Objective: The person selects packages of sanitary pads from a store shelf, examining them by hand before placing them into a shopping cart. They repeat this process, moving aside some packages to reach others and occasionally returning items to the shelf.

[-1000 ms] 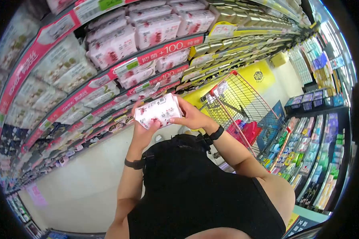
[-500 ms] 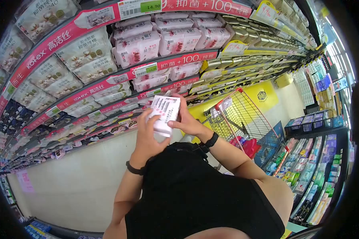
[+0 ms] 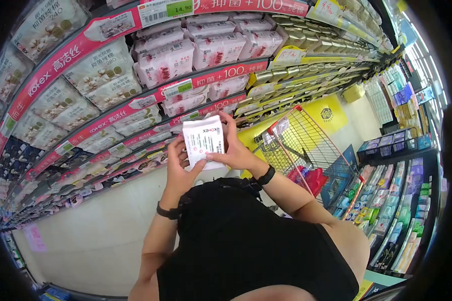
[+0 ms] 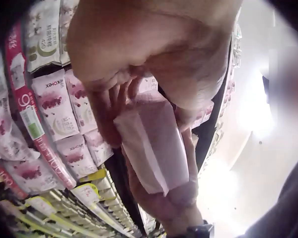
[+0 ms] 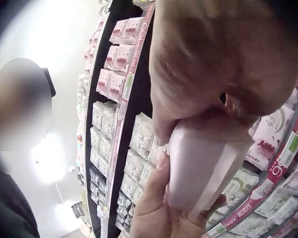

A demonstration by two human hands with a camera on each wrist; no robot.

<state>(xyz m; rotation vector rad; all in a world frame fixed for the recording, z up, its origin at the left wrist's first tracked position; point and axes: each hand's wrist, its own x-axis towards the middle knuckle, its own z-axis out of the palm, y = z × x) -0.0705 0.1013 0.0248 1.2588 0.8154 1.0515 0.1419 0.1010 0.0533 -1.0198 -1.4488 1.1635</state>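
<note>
Both hands hold a pale pink-and-white pack of Kotex sanitary pads (image 3: 202, 136) in front of the chest. A printed face with small text lies toward the head camera. My left hand (image 3: 182, 168) grips its left and lower side, thumb across the near face. On the right edge, my right hand (image 3: 237, 153) has its thumb on the printed face and its fingers along the far side. Both wrist views show the plain pale underside of the pack (image 4: 159, 148) between the two hands, its seam running lengthwise.
Shelves of similar pink packs (image 3: 165, 62) and white cotton-print packs (image 3: 103, 75) rise ahead, with red price strips (image 3: 211, 75). A wire shopping cart (image 3: 311, 150) holding a red item (image 3: 314, 180) stands to the right. Another stocked shelf (image 3: 391, 215) lies beyond it.
The pack has been turned over in the hands: first its flower-printed front showed, then a narrow side, now the text face. The left fingers have shifted along its edge; the shelves shifted in view.
</note>
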